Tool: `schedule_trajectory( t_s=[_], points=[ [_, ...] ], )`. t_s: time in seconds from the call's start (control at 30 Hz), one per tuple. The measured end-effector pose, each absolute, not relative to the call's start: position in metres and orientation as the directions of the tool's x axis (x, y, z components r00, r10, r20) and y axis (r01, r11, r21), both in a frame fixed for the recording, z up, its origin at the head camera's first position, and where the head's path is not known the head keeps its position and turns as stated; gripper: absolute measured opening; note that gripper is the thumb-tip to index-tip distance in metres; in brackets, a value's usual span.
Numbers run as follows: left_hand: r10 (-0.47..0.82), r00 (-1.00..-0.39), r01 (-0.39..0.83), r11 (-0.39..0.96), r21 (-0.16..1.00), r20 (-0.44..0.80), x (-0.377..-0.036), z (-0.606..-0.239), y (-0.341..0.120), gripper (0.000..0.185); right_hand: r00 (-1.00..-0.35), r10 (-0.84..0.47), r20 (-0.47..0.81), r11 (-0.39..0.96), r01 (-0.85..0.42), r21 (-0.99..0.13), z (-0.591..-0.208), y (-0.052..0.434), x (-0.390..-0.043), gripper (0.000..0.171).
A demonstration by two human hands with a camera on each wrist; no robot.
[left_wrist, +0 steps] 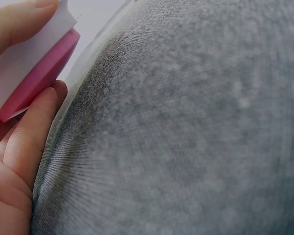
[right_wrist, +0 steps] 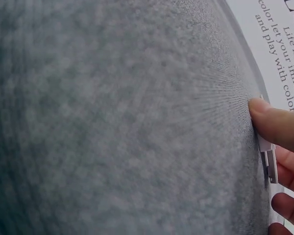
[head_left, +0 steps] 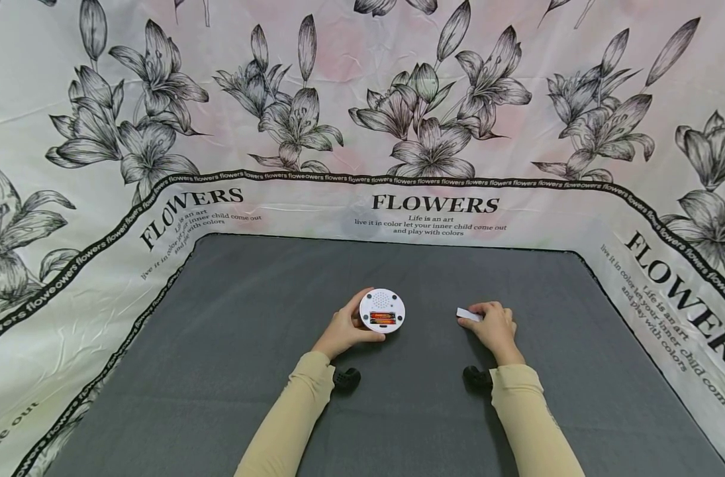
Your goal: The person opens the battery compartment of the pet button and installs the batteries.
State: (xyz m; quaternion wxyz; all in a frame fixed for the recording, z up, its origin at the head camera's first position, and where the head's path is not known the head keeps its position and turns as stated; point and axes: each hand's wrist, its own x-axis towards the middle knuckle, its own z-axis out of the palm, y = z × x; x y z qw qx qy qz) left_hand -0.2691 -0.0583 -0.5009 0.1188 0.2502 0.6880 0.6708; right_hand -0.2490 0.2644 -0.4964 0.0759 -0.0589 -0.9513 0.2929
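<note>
My left hand point(head_left: 345, 329) grips a round white device point(head_left: 383, 299) by its left edge, thumb below and fingers behind. Its underside faces up, with dark round feet, a patch of small holes and an uncovered battery compartment holding two orange-and-black batteries point(head_left: 383, 318). The left wrist view shows a pink part point(left_wrist: 41, 76) on the device's other side. Off to the right, my right hand point(head_left: 494, 326) pinches a small white battery cover point(head_left: 468, 314) between thumb and fingers. A clip-like tab point(right_wrist: 271, 166) juts from that cover in the right wrist view.
Dark grey cloth point(head_left: 410, 411) covers the surface beneath both hands. Around it runs a white border printed with lettering, and a flower-patterned fabric point(head_left: 338, 106) rises behind. A black wrist device point(head_left: 347, 379) sits at the left cuff, another point(head_left: 477, 379) at the right cuff.
</note>
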Motion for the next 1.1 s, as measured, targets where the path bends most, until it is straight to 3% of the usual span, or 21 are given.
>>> schedule_trajectory(
  t_s=[0.47,0.8,1.1],
  points=[
    [0.504,-0.846,0.184,-0.028,0.983,0.173,-0.269,-0.501,-0.058,0.093,-0.987,0.147,0.067,0.818,0.083,-0.569,-0.492,0.261,-0.252,0.038],
    [0.497,-0.851,0.184,-0.013,0.983,0.166,-0.268,-0.497,-0.058,0.092,-0.962,0.0,0.272,0.728,-0.186,-0.66,-0.489,0.227,-0.253,0.033],
    [0.488,-0.853,0.214,0.004,0.977,0.184,-0.268,-0.498,-0.057,0.093,-0.955,-0.109,0.276,0.648,-0.279,-0.709,-0.48,0.182,-0.254,0.031]
  ],
)
